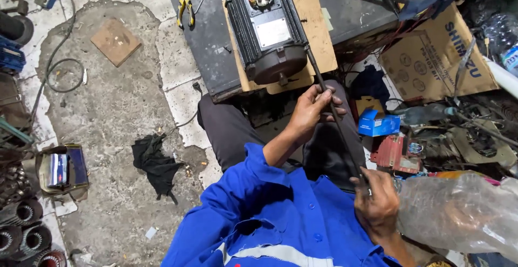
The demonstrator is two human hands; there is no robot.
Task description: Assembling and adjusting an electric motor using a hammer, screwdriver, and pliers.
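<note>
Fingers of the left hand wrap the upper part of a long dark rod, while the right hand clenches its lower end above the lap. Beyond the rod's tip, a black electric motor lies on a cardboard sheet at the counter's near edge, yellow-handled pliers towards its far left corner.

Evenly lit by soft daylight, faint shadows only. Mild glare on the plastic bag at 4 o'clock. Sharp centre, wide-angle bending toward edges.
</note>
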